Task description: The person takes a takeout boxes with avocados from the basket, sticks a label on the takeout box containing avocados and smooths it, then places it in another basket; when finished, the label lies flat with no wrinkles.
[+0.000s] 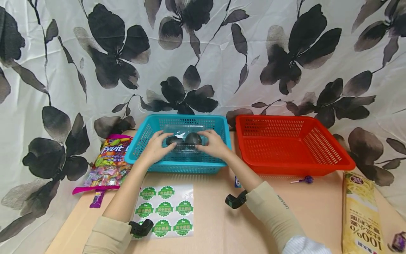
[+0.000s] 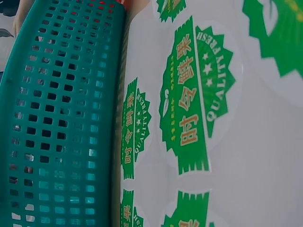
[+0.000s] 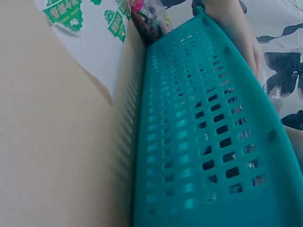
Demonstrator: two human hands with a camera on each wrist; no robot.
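Observation:
A clear plastic box point(image 1: 185, 128) with dark round fruits point(image 1: 192, 138) inside sits within the blue basket point(image 1: 187, 167). My left hand point(image 1: 156, 148) grips the box's left end, thumb at the front and fingers over the far side. At the other end, my right hand point(image 1: 215, 145) holds it the same way. In the left wrist view the basket's perforated wall point(image 2: 59, 109) hides most of the box, and the basket wall point(image 3: 203, 137) does so in the right wrist view. A sheet of green stickers point(image 1: 171, 197) lies in front of the basket.
To the right stands a red basket point(image 1: 285, 137). A fruit candy bag point(image 1: 111, 162) and a small purple candy point(image 1: 97, 199) lie left. A lollipop point(image 1: 307, 180), a yellow pasta bag point(image 1: 363, 211) and a blue wrapper point(image 1: 237, 182) are on the table. Patterned cloth point(image 1: 222, 70) hangs behind.

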